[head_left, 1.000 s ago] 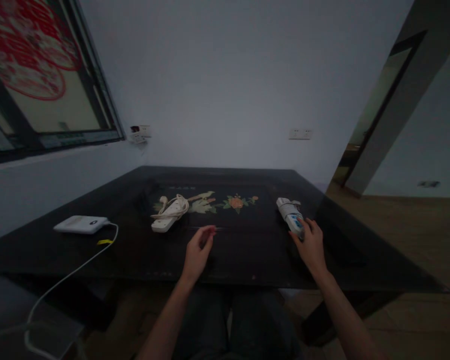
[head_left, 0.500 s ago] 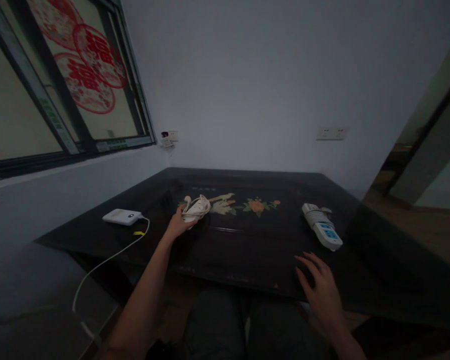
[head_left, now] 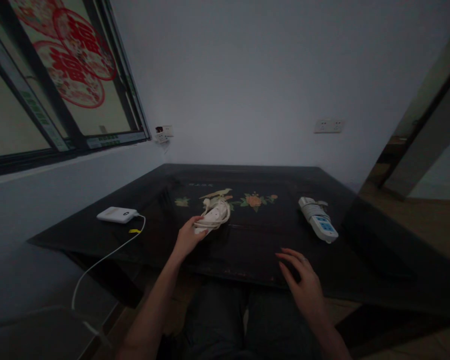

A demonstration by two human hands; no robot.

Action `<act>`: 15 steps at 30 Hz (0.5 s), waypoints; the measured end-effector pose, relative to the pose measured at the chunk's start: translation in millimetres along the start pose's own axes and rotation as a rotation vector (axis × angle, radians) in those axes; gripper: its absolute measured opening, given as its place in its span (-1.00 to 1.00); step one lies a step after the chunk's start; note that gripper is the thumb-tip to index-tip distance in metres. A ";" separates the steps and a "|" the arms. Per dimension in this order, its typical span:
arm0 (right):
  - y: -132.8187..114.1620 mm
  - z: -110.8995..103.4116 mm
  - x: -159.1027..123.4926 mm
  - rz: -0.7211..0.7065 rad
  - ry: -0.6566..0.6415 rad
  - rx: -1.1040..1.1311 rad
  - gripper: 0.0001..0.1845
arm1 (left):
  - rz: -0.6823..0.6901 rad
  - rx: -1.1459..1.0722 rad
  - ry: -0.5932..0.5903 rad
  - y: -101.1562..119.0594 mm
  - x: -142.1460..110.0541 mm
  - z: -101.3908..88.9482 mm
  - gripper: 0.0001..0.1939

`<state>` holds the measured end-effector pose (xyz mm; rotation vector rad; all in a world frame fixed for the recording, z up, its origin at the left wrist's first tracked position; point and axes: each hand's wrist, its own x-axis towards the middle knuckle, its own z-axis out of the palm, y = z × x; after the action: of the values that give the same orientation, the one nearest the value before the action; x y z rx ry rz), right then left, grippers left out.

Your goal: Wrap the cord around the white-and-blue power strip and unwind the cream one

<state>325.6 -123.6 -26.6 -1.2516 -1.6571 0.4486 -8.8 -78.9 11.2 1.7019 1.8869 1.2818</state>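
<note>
My left hand grips the near end of a white power strip, thumb on one side and fingers on the other. The strip's own cable is wound around it in loose loops. My right hand hovers by the table's front edge with fingers apart and holds nothing. Beyond it, to the right, lies a second power strip, white with blue socket faces, its grey-white cable wrapped around the far half.
A white power bank with a cable hanging over the edge lies on the left of the dark table. Flowers and a bird decorate the tabletop. Wall sockets and a window are behind.
My left hand has carried the cable-wrapped power strip to the right and slightly nearer. My right hand has shifted left. The view has also turned a little.
</note>
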 end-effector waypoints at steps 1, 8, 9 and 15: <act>-6.5 4.0 -0.5 0.020 -0.013 0.072 -0.71 | 0.016 -0.023 -0.012 9.0 -12.6 8.1 -0.57; -33.8 39.6 -10.0 0.529 0.031 0.882 -0.25 | 0.156 -0.290 -0.069 59.7 -93.2 52.7 -0.58; -36.4 41.9 -11.8 0.578 0.015 0.986 -0.25 | 0.177 -0.296 -0.072 64.2 -100.6 54.8 -0.57; -54.9 38.9 -21.0 0.537 -0.035 1.350 -0.19 | 0.327 -0.209 -0.078 83.8 -129.2 55.3 -0.48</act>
<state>263.7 -154.4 -13.0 -0.5699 -0.6351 1.5738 118.2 -181.4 0.7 1.9684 1.4149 1.4464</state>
